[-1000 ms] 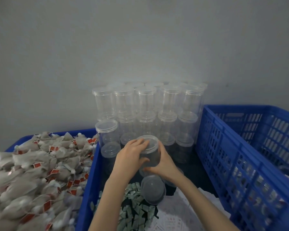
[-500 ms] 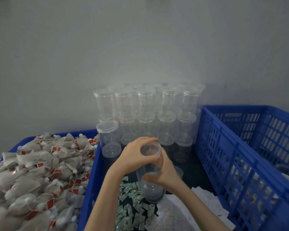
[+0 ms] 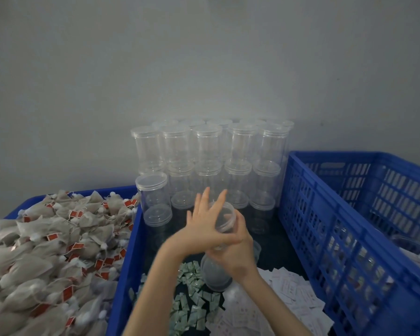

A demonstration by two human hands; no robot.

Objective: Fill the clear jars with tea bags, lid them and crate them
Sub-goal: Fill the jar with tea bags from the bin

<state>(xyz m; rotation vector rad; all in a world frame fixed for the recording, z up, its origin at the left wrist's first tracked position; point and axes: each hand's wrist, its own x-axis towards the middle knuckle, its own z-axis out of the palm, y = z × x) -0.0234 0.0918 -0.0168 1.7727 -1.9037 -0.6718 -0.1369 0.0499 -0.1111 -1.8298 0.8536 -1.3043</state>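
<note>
A: Right hand [image 3: 235, 257] is wrapping round the jar [image 3: 218, 253] from the right, holding it tilted over the middle crate [image 3: 124, 270], mouth pointing up and away.

B: And the left hand [image 3: 204, 226]?

A: Fingers are straight and spread, palm lying flat across the lid [image 3: 224, 215]. Not gripping, I'd say it's spinning or palming the lid, which is why the other hand is clamping the body so firmly. Whether the lid is loosening or tightening, I can't tell; the hands are blurring.

B: Jar looks empty to me.

A: Looks that way, so I'm judging this as opening it for filling. The tea bags [image 3: 46, 251] are heaping in the left crate [image 3: 15, 212], close at hand.

B: And the stack [image 3: 209, 161] behind?

A: Lidded jars are standing in tiers against the far wall, within easy reach. The right crate [image 3: 325, 226] is waiting near for finished ones. Green sachets [image 3: 192, 294] and white slips [image 3: 289, 294] are lying under the jar.
</note>
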